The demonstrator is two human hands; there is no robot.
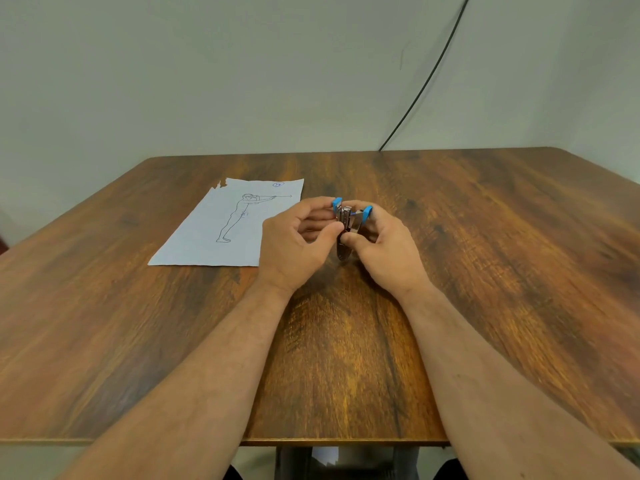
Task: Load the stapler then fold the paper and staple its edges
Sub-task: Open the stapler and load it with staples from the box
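A small metal stapler (348, 220) with blue plastic ends is held above the middle of the wooden table (485, 237). It is spread open, its blue tips apart at the top. My left hand (294, 242) pinches its left side between thumb and fingers. My right hand (388, 249) grips its right side, thumb on the front. A white sheet of paper (221, 226) with a line drawing of a standing figure lies flat on the table to the left of my hands, its far left corner torn. No loose staples are visible.
A black cable (426, 81) runs down the pale wall to the table's far edge. The table's near edge (346, 441) lies just in front of me, with something white and dark below it.
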